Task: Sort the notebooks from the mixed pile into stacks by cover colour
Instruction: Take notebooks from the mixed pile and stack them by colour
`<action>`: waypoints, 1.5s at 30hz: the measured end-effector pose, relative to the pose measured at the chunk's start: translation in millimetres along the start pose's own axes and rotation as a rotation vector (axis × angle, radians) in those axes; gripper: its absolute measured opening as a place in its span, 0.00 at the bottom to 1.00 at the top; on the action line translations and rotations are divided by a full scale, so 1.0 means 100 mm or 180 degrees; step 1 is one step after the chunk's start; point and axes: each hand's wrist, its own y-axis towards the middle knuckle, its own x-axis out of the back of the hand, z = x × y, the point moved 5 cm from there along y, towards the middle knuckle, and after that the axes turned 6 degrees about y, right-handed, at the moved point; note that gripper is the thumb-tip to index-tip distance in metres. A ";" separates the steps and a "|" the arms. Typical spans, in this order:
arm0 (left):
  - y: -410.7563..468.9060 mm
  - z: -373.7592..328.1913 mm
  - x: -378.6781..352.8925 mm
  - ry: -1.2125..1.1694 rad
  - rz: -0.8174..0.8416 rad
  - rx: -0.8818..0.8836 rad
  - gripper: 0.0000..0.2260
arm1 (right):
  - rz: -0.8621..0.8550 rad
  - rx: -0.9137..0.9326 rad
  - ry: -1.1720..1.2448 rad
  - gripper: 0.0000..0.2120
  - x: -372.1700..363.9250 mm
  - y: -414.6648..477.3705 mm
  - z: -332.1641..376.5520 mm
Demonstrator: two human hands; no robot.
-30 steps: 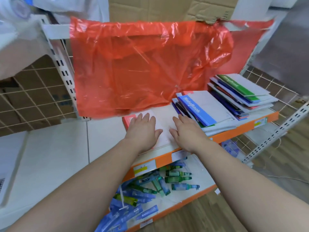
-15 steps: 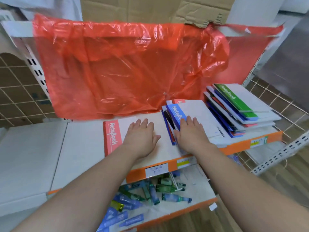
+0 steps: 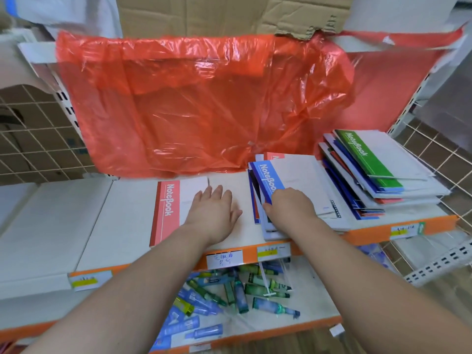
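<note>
On the white shelf board [image 3: 132, 213] with its orange front edge, left of centre: one red-spined, white-covered notebook [image 3: 167, 213], lying flat and alone, now fully in view where a second ago only a corner showed; judged the start of a red stack. Left hand [image 3: 213, 213] rests on its cover, fingers spread flat, holding nothing. Just right: the blue-spined notebook [image 3: 268, 181] atop the mixed middle pile [image 3: 306, 200]; right hand [image 3: 291, 205], which lay flat a second ago, now curls at the blue spine's near end, grip not clearly visible. Farther right, a second slanted pile topped by a green-spined notebook [image 3: 367, 159]. Behind, a translucent red plastic sheet [image 3: 191, 106]. Below, loose blue and green tubes [image 3: 229, 295].
</note>
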 end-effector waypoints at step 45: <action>0.06 0.40 -0.08 -0.5518 -0.0144 0.1501 0.10 | -0.0561 0.0714 -0.0210 0.21 0.00 -0.23 0.58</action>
